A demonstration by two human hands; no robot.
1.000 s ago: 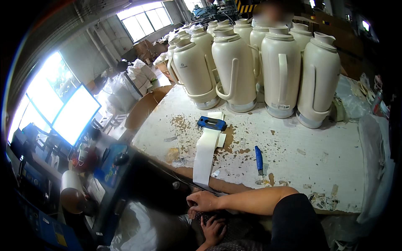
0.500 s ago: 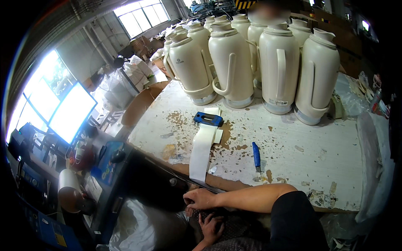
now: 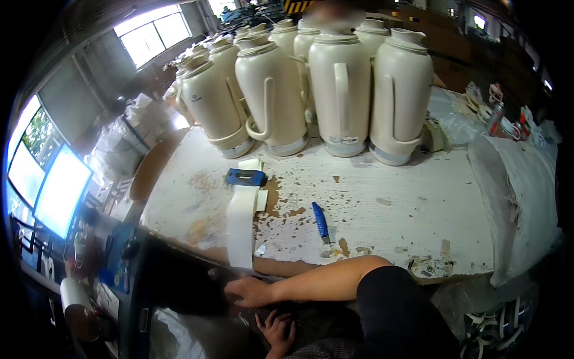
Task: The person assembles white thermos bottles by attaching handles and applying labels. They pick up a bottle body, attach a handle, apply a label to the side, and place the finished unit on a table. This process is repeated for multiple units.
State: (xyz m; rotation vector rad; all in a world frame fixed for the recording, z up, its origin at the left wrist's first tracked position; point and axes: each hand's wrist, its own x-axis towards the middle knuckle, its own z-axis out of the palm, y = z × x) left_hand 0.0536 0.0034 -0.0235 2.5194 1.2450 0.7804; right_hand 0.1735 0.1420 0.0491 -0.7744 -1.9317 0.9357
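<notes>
My right hand [image 3: 250, 292] is below the table's front edge, its forearm crossing from the right in a dark sleeve. Its fingers are curled, and what they hold, if anything, is hidden. Just under it, my left hand [image 3: 277, 330] lies on the dark patterned cloth over my lap, fingers spread and nothing in them. Nearest to the hands on the table is a white paper strip [image 3: 241, 224] hanging toward the front edge. A blue tool with a slot [image 3: 246, 177] lies across its far end. To the right lies a blue-handled knife [image 3: 320, 220].
Several cream vacuum flasks [image 3: 339, 96] stand in rows along the far side of the worn white table [image 3: 394, 215]. Plastic sheeting [image 3: 508, 203] covers the right edge. A lit screen [image 3: 63, 191] and a white roll [image 3: 76, 299] are at left. A person stands behind the flasks.
My view has turned to the right, so the table and flasks sit further left in the picture. Both hands keep nearly the same pose by my lap; the things on the table have not moved.
</notes>
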